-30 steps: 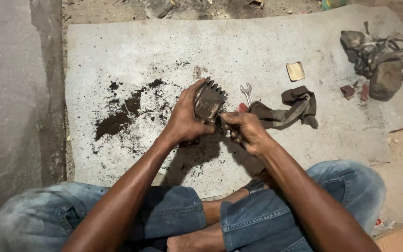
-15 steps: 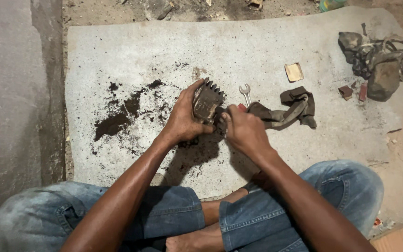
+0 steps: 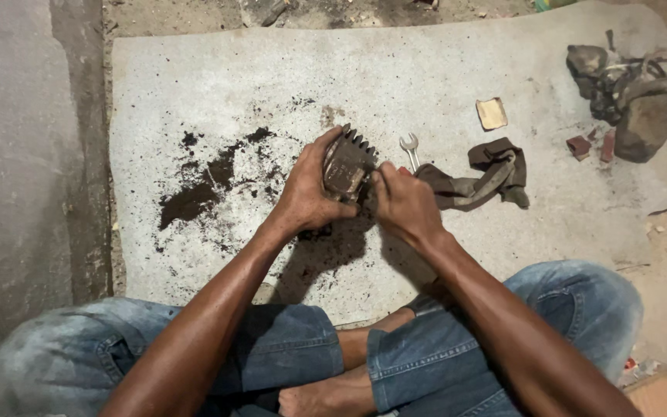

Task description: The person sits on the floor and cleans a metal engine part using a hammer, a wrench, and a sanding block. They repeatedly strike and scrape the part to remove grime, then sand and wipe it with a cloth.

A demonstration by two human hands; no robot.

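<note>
I sit cross-legged on a grey mat (image 3: pixel 441 69). My left hand (image 3: pixel 306 193) grips a dirty, finned metal part (image 3: pixel 347 164) and holds it tilted just above the mat. My right hand (image 3: pixel 404 205) is closed and pressed against the part's right lower side; a bit of red shows by its knuckles, and what it holds is hidden by the fingers. Dark crumbly dirt (image 3: pixel 194 197) lies spread on the mat to the left of the part.
A small open-end spanner (image 3: pixel 409 148) lies just beyond my right hand, next to a crumpled dark rag (image 3: pixel 488 176). Farther right are a tan square pad (image 3: pixel 492 113), small reddish blocks (image 3: pixel 580 147) and a heap of grimy parts and wires (image 3: pixel 638 93). Bare concrete lies left.
My right hand has moved up and in against the finned part and turned knuckles-up. The left hand keeps its grip, almost still.
</note>
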